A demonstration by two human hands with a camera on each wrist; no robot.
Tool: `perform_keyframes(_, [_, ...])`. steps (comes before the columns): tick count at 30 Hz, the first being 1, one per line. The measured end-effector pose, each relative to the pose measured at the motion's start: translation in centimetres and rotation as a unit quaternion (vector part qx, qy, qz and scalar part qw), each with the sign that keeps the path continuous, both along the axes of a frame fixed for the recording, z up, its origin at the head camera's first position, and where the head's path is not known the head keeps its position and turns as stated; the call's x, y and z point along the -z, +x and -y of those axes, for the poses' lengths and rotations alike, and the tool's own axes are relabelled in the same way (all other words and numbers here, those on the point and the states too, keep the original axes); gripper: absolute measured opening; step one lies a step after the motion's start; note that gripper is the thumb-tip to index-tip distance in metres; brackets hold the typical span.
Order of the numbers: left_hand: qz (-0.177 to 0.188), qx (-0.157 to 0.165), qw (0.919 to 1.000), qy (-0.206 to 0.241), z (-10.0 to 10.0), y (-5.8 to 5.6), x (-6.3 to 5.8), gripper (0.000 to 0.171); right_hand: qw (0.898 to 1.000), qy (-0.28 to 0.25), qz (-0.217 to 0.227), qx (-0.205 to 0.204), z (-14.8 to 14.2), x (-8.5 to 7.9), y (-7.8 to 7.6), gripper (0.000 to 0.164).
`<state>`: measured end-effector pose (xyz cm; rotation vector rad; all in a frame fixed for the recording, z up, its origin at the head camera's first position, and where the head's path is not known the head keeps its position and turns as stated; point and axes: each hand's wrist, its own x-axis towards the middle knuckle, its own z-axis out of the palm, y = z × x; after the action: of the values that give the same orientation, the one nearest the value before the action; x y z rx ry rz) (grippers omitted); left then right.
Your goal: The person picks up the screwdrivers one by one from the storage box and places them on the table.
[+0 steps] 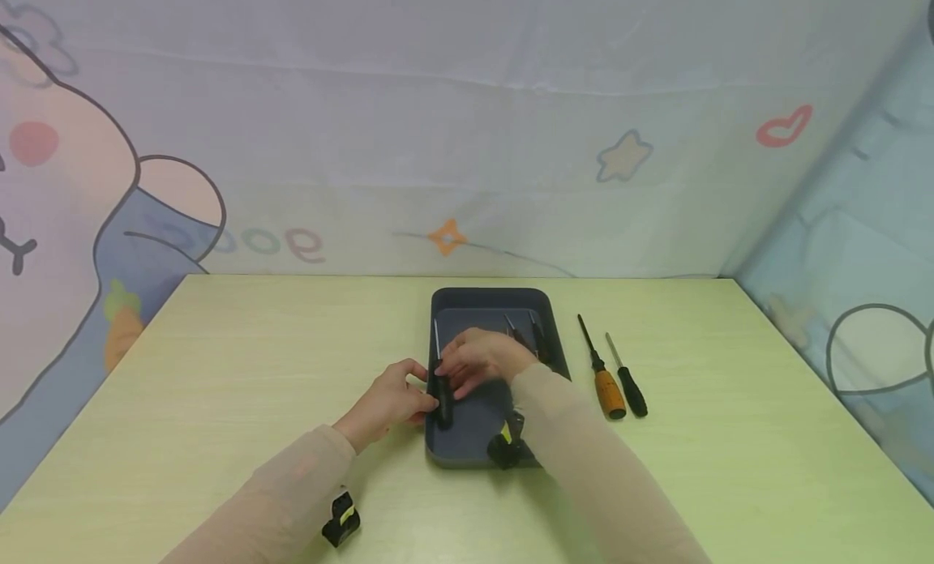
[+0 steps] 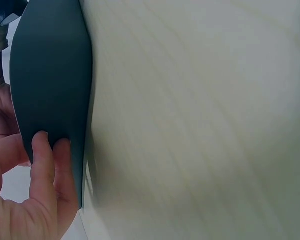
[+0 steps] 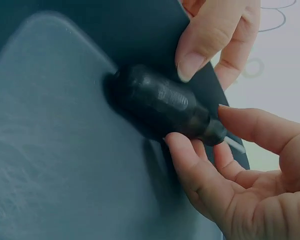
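A dark grey tray (image 1: 467, 446) stands on the table. Along its left wall lies a screwdriver (image 1: 443, 402) with a black handle, its shaft toward the far end. My right hand (image 1: 485, 357) reaches into the tray and pinches this screwdriver near its collar, as the right wrist view shows. My left hand (image 1: 394, 398) grips the tray's left wall, thumb inside beside the black handle, fingertips (image 2: 42, 142) pressed on the outer face. Two more screwdrivers (image 1: 538, 337) lie in the tray's far right part, partly hidden by my right hand.
Right of the tray, on the table (image 1: 730, 434), lie a screwdriver with an orange wooden handle (image 1: 609, 394) and a slimmer black-handled one (image 1: 633, 392). A printed cloth (image 1: 467, 143) hangs behind the table's far edge. Black wrist cameras (image 1: 340, 519) sit by both forearms.
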<state>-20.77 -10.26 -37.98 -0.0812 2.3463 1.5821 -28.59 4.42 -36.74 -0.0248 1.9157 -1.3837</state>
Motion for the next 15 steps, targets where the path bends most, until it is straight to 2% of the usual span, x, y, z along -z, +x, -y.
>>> perform_keyframes(5, [0.0,-0.002,1.0,0.001,0.08,-0.12,0.04,0.027,1.0,0.014,-0.012,-0.018,0.31,-0.25,0.19,0.019])
perform_keyframes(15, [0.004,-0.004,0.9999,0.01,0.1,-0.21,0.19,0.028,0.999,0.029,-0.018,-0.014,0.86,-0.06,0.44,0.021])
